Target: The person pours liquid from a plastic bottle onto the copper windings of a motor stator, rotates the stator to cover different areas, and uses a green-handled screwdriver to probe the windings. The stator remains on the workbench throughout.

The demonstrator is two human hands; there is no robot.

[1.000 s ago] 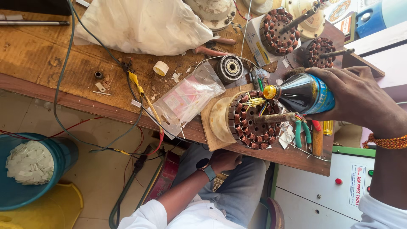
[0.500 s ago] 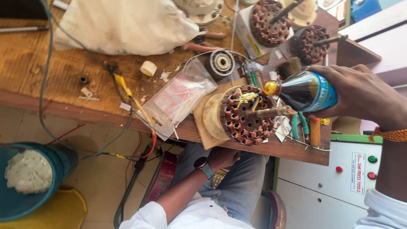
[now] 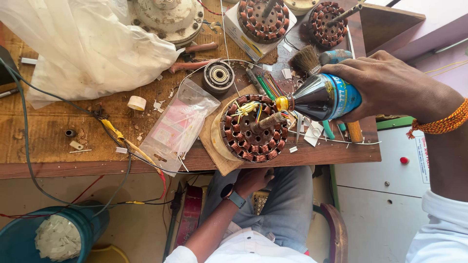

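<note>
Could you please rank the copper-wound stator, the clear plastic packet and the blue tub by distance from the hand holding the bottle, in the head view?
From the right hand:
1. Copper-wound stator, just off the bottle's tip.
2. Clear plastic packet, farther along the bench.
3. Blue tub, on the floor.

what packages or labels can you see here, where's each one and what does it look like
Bottle: dark, with a blue label, lying sideways in the right hand, over the wound copper coil.
Clear plastic bag: flat, pinkish sheets inside, at the table's front edge, left of the coil.
White box: flat, under another coil at the back.
White plastic bag: big, crumpled, back left.
Sticker: white, on the white cabinet at right.
</note>
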